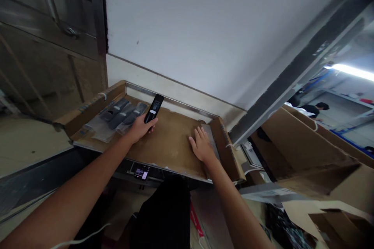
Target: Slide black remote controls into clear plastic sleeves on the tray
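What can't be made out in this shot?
Head view, all:
Black device's lower end: covered by left hand.
Label text: too small.
Bagged items' details: blurred, under plastic.
Right hand's palm: faces down, hidden by its back.
Lit screen text: too small.
Co-worker's lower body: behind carton.

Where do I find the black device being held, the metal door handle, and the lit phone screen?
Black device (155,106): head view, its upper half.
Door handle (50,4): head view, its bar.
Phone screen (141,172): head view, middle.

Left hand (142,127) gripping black device (154,109) (pale label showing); right hand (202,146) open over cardboard-lined tray (172,140).
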A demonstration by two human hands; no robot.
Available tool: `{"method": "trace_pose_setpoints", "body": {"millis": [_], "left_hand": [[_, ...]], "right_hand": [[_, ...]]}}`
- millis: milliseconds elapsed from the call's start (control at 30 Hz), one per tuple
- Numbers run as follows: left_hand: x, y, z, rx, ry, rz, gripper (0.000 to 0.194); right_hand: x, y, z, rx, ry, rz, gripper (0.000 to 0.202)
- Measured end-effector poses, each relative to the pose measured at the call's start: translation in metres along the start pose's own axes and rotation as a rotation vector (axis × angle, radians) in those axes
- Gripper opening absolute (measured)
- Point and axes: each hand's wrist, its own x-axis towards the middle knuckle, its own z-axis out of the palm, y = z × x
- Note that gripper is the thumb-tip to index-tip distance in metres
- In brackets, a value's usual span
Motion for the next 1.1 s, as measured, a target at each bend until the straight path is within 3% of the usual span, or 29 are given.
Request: {"method": "trace_pose_setpoints", "body": {"millis": [67,167,267,333,400,533,667,767,833,933,1100], "left_hand": [[0.000,0.000,0.000,-0.018,-0.034,-0.003,0.050],[-0.001,-0.002,0.000,-0.012,-0.102,-0.037,0.052],[-0.003,-0.005,0.001,0.091,-0.202,-0.009,0.051],[-0.004,-0.007,0.002,0.201,-0.224,0.089,0.046],[-0.004,-0.009,0.002,0.288,-0.235,0.209,0.041],[-0.002,-0.012,0.001,0.371,-0.261,0.365,0.033],[0.000,-0.013,0.000,0.402,-0.150,0.336,0.029],[0.000,-0.012,0.000,0.439,-0.147,0.320,0.028],[-0.001,-0.012,0.000,0.457,-0.148,0.322,0.028],[-0.002,-0.012,0.000,0.491,-0.154,0.325,0.028],[-0.002,-0.011,0.001,0.544,-0.150,0.320,0.028]], "right_hand": [[0.006,-0.029,0.003,0.204,0.021,0.003,0.065],[0.024,-0.083,0.017,0.685,-0.037,0.113,0.063],[0.049,-0.138,0.041,1.120,0.034,0.227,0.059],[0.064,-0.165,0.055,1.273,0.121,0.325,0.054],[0.074,-0.179,0.063,1.238,0.232,0.448,0.048],[0.076,-0.160,0.057,0.870,0.275,0.558,0.037],[0.058,-0.106,0.039,0.479,0.344,0.528,0.052],[0.040,-0.067,0.029,0.288,0.281,0.494,0.059],[0.031,-0.049,0.025,0.196,0.235,0.472,0.052],[0.025,-0.039,0.021,0.091,0.186,0.453,0.039],[0.032,-0.047,0.020,-0.033,0.108,0.482,0.031]]}}
